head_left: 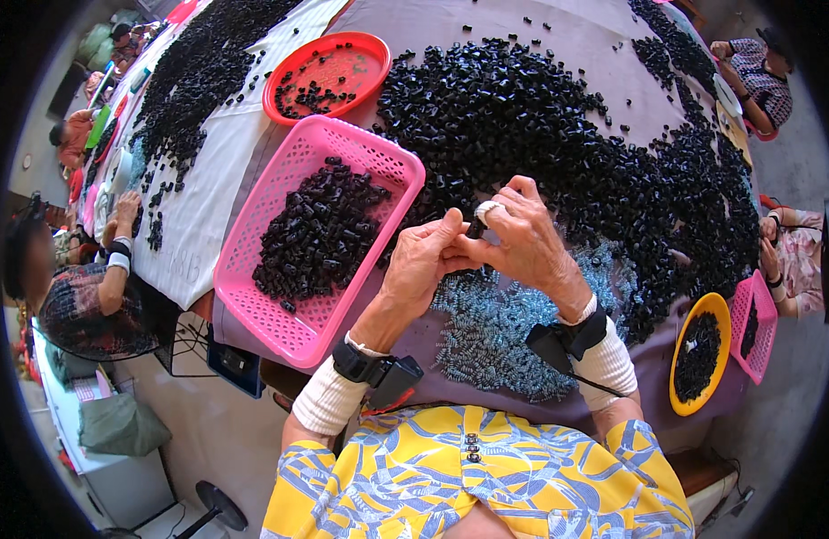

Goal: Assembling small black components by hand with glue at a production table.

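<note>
Just above a pile of bluish metal springs, my two hands meet fingertip to fingertip. My left hand is closed in a pinch, thumb up; whatever it holds is too small and covered to make out. A small black plastic piece is gripped in the fingers of my right hand, which has a white wrap on one finger. Beyond the hands spreads a large heap of black plastic pieces. To the left of my left hand stands a pink plastic basket with many similar pieces inside.
A red round tray with scattered pieces lies behind the basket. At the right table edge sit a yellow tray and another pink basket. Other people work along both sides of the table. A standing fan is on the floor at lower left.
</note>
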{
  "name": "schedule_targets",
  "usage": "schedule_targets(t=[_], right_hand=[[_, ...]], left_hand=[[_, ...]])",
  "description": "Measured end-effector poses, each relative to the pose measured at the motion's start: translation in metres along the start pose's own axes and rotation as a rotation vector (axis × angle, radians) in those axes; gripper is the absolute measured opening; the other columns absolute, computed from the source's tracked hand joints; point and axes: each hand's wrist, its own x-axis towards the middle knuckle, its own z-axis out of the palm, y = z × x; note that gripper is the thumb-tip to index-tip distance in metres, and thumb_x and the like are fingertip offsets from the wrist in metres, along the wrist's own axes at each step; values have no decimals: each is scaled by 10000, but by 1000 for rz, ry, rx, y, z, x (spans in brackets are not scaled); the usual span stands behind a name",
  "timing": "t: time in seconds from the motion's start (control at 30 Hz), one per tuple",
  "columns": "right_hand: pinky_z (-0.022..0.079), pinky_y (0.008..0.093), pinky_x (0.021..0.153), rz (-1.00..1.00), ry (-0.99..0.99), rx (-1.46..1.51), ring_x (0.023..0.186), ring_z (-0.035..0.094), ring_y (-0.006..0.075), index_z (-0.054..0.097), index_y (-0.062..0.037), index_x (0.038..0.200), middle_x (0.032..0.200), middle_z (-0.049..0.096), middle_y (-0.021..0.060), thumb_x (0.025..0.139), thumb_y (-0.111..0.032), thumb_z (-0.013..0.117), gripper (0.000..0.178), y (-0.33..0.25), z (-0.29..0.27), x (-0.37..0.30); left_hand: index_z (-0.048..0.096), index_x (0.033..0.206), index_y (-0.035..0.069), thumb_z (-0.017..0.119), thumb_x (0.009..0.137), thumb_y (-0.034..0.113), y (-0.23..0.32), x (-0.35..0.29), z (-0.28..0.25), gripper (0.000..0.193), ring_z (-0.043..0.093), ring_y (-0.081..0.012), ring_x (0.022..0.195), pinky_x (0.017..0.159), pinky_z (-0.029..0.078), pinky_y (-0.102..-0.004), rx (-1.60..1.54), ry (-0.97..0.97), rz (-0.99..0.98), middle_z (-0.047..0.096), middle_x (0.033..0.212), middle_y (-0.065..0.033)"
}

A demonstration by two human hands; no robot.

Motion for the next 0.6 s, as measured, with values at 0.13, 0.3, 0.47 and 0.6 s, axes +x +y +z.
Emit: schedule_targets(t=[0.13, 0.3, 0.47, 0.6], right_hand=[[384, 377, 788, -3, 10, 27, 601, 524, 232, 555, -51, 638, 588, 520, 82, 707, -266, 710, 274, 2, -3, 0], [396, 391, 782, -26, 28, 42, 567, 516, 247, 549, -57, 641, 575, 512, 84, 723, -277, 708, 284, 4, -5, -2], [410, 374, 751, -46, 34, 86, 604, 553, 256, 591, -30, 738, 619, 558, 91, 694, -311, 730, 318, 9, -11, 9], [420, 363, 703, 149, 61, 26, 656, 575, 266, 612, -11, 795, 671, 597, 94, 727, -234, 714, 255, 27, -28, 5]], left_hand=[[606, 951, -10, 486, 936, 381, -1, 0, 0, 409, 649, -190, 786, 740, 553, -339, -8, 60, -23, 644, 830, -112], [605, 954, -5, 480, 945, 356, 0, -1, 4, 382, 649, -193, 792, 740, 551, -342, -6, 17, -30, 645, 855, -111], [605, 968, 5, 483, 948, 317, 7, -5, 16, 335, 648, -194, 788, 730, 550, -340, 55, -84, 20, 648, 892, -115], [604, 994, 17, 487, 943, 334, 21, -8, 2, 342, 647, -193, 772, 711, 551, -330, -142, 107, 236, 656, 875, -105]])
